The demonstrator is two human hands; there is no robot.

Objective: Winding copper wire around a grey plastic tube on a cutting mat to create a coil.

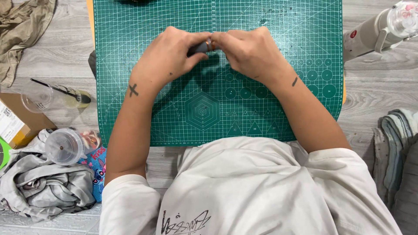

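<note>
Both hands meet over the upper middle of a green cutting mat [270, 26]. My left hand [172, 56] grips a small dark grey cylindrical object [200, 47], which sticks out from its fingers toward the right. My right hand [248, 52] pinches the same object's end, where a thin light ring shows. Most of the object is hidden by the fingers. The hands cast a shadow on the mat below them.
The mat lies on a grey wooden floor. At left are a clear plastic cup with a straw [48, 96], a second lidded cup [65, 146], a cardboard box [13, 122] and crumpled cloth [39, 187]. A white bottle [379, 30] lies upper right; folded fabric [398, 148] sits at right.
</note>
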